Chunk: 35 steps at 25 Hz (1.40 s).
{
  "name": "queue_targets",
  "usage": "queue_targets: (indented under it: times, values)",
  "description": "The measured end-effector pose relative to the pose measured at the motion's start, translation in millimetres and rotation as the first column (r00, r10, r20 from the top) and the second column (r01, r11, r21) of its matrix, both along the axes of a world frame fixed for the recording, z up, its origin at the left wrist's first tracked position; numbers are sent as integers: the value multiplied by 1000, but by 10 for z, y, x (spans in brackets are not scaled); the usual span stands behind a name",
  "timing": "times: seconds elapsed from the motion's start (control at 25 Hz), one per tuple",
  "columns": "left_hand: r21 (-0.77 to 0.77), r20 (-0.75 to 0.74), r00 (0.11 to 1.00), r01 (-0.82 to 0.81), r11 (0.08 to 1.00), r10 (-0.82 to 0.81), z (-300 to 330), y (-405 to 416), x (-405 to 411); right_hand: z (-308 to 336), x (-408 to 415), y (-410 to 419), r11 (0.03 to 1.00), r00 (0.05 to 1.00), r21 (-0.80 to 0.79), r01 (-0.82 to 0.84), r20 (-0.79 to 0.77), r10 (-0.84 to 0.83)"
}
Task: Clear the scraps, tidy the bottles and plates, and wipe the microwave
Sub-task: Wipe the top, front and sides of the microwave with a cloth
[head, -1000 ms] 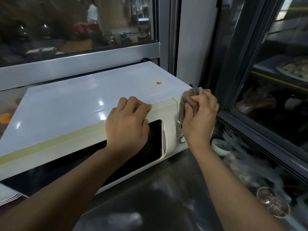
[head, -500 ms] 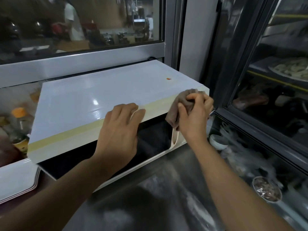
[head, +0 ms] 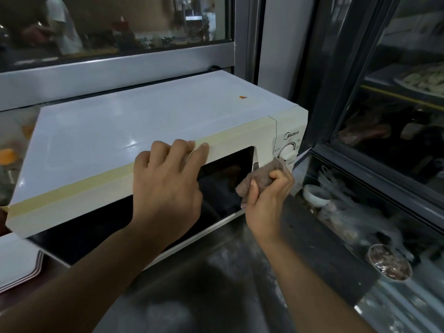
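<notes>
A white and cream microwave stands on a steel counter, its dark door facing me. My left hand rests on its top front edge, with the fingers curled over the rim above the door. My right hand grips a bunched brown-grey cloth and holds it against the front, low beside the door handle and under the control dial. Stacked white plates lie at the lower left, partly under the microwave's corner.
A steel counter spreads below the microwave. To the right are a small white bowl, a metal bowl of scraps and clear plastic bags. A glass-fronted cabinet rises at right, a window frame behind.
My right hand has carried the cloth down from the microwave's top right corner to the lower front by the dial. My left hand stayed on the top edge.
</notes>
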State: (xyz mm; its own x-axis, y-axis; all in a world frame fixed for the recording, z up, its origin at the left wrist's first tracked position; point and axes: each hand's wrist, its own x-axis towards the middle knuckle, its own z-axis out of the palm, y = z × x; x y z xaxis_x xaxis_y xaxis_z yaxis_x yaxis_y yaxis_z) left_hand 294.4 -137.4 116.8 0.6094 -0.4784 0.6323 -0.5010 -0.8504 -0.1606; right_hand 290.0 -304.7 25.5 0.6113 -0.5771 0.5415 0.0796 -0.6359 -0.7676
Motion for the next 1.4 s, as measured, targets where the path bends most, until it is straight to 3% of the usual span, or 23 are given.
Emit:
queue_targets:
  times: [0.2, 0.36, 0.64, 0.8, 1.16, 1.4]
  values:
    - [0, -31, 999, -38, 999, 38, 20, -15, -14, 204, -19, -59, 995, 996, 53, -81, 44, 79]
    - [-32, -54, 997, -49, 998, 47, 40, -51, -37, 483, 110, -154, 998, 998, -54, -46, 51, 48]
    - [-6, 20, 999, -36, 999, 37, -11, -64, -25, -253, 13, -222, 967, 954, 120, -225, 228, 194]
    - [-10, 48, 997, -58, 998, 58, -17, -92, -20, -502, 19, -191, 958, 951, 167, -233, 243, 189]
    - [0, 91, 992, -89, 996, 89, -69, -103, 31, -985, 8, -126, 907, 979, 397, -140, -82, 187]
    - [6, 89, 993, -82, 997, 81, -55, -64, 7, -854, -10, -186, 834, 977, 542, -102, -104, 187]
